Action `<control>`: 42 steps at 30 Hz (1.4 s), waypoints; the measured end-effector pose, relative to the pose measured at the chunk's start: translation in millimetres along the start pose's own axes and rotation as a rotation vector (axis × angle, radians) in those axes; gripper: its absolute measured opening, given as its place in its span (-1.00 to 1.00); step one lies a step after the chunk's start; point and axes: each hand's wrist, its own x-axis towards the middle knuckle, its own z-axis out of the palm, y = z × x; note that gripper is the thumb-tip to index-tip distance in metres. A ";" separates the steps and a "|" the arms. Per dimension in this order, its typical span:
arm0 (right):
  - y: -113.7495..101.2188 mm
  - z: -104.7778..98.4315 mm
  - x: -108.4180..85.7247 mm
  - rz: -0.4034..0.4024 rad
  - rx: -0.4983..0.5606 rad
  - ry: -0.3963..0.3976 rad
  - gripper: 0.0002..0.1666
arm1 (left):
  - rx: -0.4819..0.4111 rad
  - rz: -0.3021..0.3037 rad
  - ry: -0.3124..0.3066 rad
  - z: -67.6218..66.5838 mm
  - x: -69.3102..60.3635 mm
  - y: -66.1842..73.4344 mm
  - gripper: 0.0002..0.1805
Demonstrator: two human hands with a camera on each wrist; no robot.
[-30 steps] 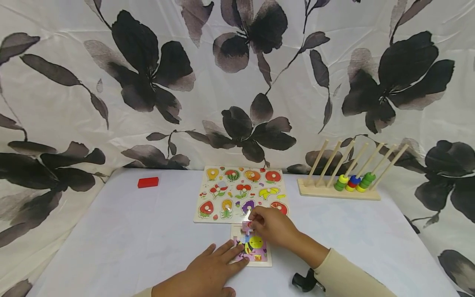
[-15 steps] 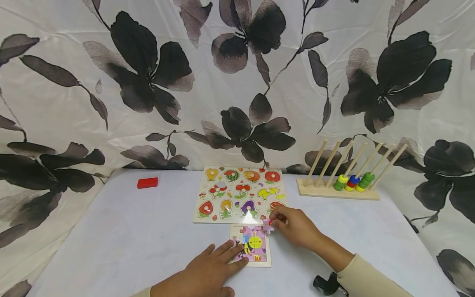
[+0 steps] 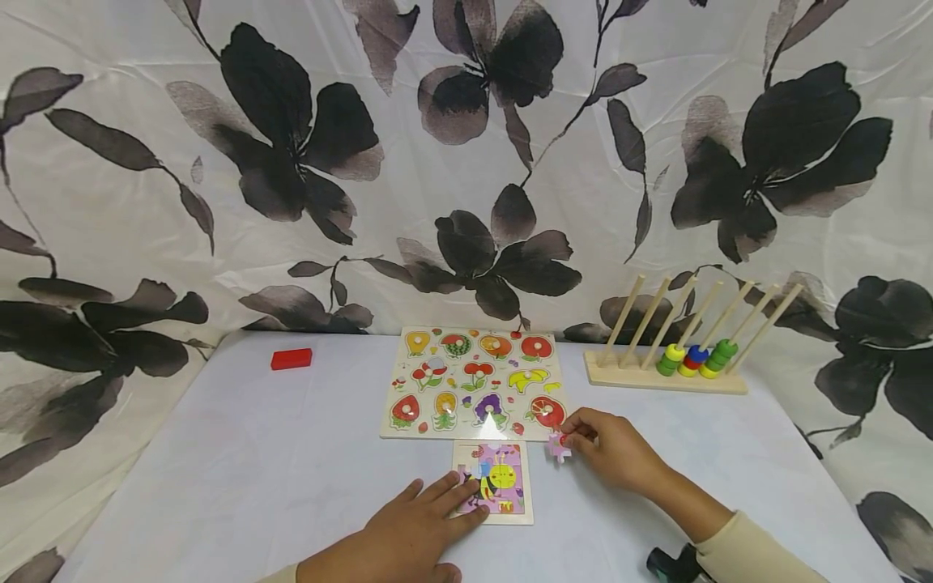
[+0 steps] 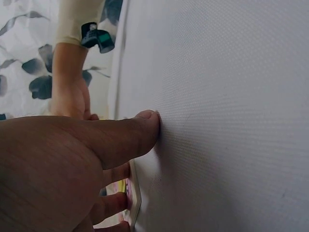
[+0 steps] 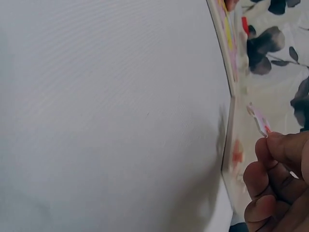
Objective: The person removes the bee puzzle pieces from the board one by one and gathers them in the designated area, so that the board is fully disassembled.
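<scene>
A small jigsaw puzzle (image 3: 514, 453) with a yellow bee on pink lies in a pale wooden frame at the table's near middle. My left hand (image 3: 408, 522) rests on its left side, fingers spread and straight, covering part of the picture. In the left wrist view the thumb touches the white cloth. Between thumb and forefinger my right hand (image 3: 615, 449) pinches a pink jigsaw piece (image 3: 558, 447) with a red mark. That piece is off the table, right of the frame and beside the fruit board's near right corner. The right wrist view shows the piece (image 5: 259, 119) edge-on, tilted.
A wooden fruit puzzle board (image 3: 466, 336) lies just beyond the bee puzzle. At the back right stands a peg rack (image 3: 605, 374) with coloured rings on several pegs. A red block (image 3: 291, 359) sits at the back left. Floral cloth (image 3: 466, 162) hangs behind the table.
My right hand has lifted the pink piece away from the bee puzzle's upper part and carried it right, past the frame. The left hand has stayed in place.
</scene>
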 end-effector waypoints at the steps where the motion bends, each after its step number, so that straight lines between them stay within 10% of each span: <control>1: 2.7 -0.9 -0.6 -0.004 -0.002 0.003 -0.87 | 0.003 0.002 -0.001 -0.1 0.0 -0.1 -0.16; 42: 62.0 -32.1 -4.5 0.014 -0.075 0.005 -0.95 | -0.004 0.001 -0.002 -0.4 -0.9 -0.4 -0.17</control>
